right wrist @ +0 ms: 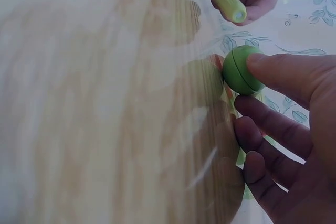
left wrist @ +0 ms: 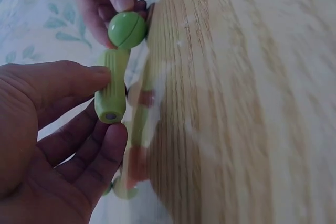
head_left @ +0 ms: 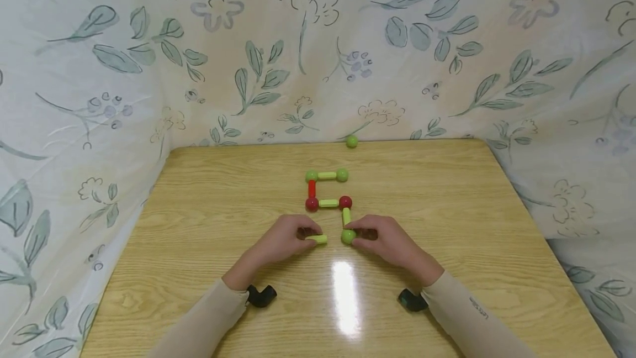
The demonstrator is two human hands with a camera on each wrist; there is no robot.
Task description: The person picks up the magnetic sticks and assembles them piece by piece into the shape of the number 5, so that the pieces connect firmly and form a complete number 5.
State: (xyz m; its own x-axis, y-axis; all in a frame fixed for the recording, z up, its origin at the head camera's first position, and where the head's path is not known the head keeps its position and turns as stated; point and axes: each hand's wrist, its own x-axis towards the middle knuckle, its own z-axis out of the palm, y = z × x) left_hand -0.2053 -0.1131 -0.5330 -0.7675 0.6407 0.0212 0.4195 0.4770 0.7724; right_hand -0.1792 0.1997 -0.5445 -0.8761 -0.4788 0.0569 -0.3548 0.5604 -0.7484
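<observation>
Between thumb and fingers, my left hand pinches a yellow-green magnetic rod, with a small metal disc showing in its end. A short gap to the right, my right hand holds a green ball by thumb and fingertips. From that ball a yellow-green rod runs up to a dark red ball. Another yellow-green rod joins it to a second dark red ball. A red rod rises to a green ball, and a top rod reaches another green ball.
A loose green ball lies at the table's back edge, by the floral cloth. The wood-grain table carries a bright light reflection near its front. Black wrist devices show at both sleeves.
</observation>
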